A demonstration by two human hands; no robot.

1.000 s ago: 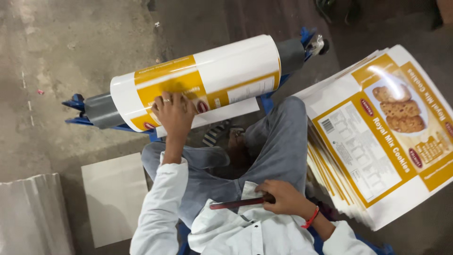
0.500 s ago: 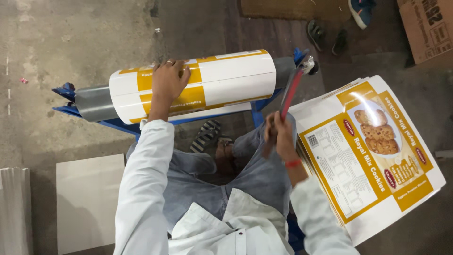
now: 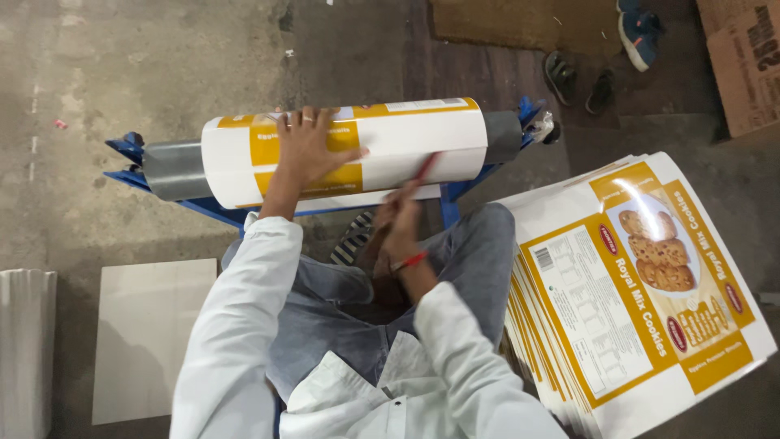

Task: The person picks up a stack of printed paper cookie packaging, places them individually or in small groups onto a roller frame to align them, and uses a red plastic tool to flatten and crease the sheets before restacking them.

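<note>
Head view: a glossy printed sheet, white with yellow bands, is wrapped around a grey roller that lies across a blue metal stand. The roller is smooth and round, and its grey ends show past both edges of the sheet.

The left hand lies flat on top of the sheet, near its left half, fingers spread and palm pressing down; it grasps nothing. The left arm in a white sleeve reaches straight forward. The right hand is clenched around a thin red tool (I cannot tell what kind), and the tip of it touches the lower edge of the sheet, near the middle of the roller. A red band is on this wrist.

The person sits behind the stand in blue jeans. At the right, just beside the knee, lies a stack of flat glossy cartons, same white and yellow print with a cookie photo. On the rough concrete floor at the left lies a pale tile. Sandals rest on the floor beyond the roller's right end.
</note>
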